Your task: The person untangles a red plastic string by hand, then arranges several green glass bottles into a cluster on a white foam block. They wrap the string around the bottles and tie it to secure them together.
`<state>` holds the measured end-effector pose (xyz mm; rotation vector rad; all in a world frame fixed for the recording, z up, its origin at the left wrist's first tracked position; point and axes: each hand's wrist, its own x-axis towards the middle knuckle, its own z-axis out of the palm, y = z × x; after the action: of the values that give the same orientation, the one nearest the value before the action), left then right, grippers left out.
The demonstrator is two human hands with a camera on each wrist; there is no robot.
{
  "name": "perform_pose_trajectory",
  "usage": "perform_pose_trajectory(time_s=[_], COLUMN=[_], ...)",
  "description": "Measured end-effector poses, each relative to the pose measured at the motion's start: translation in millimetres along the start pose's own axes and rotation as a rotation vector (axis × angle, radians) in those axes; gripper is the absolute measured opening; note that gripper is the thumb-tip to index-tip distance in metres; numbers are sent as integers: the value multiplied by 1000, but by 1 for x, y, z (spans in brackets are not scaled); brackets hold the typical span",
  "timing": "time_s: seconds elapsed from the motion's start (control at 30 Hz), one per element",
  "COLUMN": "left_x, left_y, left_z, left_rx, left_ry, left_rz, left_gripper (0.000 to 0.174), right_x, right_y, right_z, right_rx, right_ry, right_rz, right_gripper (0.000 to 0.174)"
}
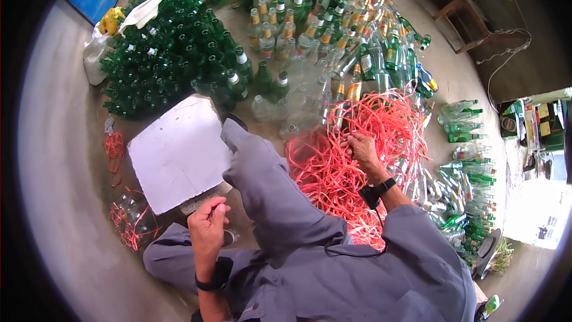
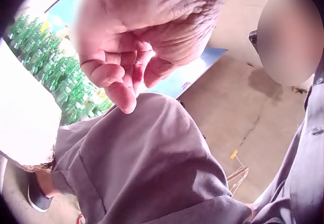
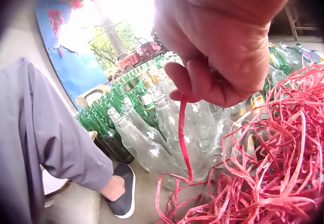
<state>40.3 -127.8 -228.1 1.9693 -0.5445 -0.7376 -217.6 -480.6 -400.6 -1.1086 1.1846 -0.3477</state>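
Observation:
In the head view the right hand (image 1: 364, 154) is over a big heap of red plastic strips (image 1: 333, 179). The right wrist view shows that hand (image 3: 217, 57) pinching one red strip (image 3: 183, 138), which hangs down to the heap (image 3: 273, 183). The left hand (image 1: 207, 229) is held above the lap beside a white board (image 1: 179, 149), with nothing in it. Its fingers are loosely bent in the left wrist view, where the hand (image 2: 136, 46) hangs over a grey trouser knee (image 2: 147, 148).
Green bottles (image 1: 167, 59) stand massed beyond the board, and clear bottles (image 1: 280, 36) beyond the strips. More bottles (image 1: 471, 173) lie stacked at the right. A smaller tangle of red strips (image 1: 128, 226) lies left of the board. A wooden frame (image 1: 465, 21) is at the upper right.

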Motion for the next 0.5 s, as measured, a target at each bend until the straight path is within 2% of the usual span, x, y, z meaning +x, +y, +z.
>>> perform_pose_trajectory(time_s=[0.23,0.3,0.37,0.43,0.5], left_x=[1,2,2,4,4], left_y=[-2,0,2,3,6], left_z=[-1,-2,-5,-8,-14], left_rx=[-20,-9,10,77,103], left_ry=[-3,3,25,17,45], left_rz=[-47,-38,-42,5,16], left_gripper=[18,18,18,18,17], right_x=[22,48,45,50,60], right_y=[46,94,87,100,119], right_z=[-29,-54,-60,-62,-71], right_rx=[-252,-707,-1009,-772,-779], right_ry=[48,-61,-56,50,52], right_rz=[-11,-515,-490,-97,-105], right_gripper=[18,25,27,28,26])
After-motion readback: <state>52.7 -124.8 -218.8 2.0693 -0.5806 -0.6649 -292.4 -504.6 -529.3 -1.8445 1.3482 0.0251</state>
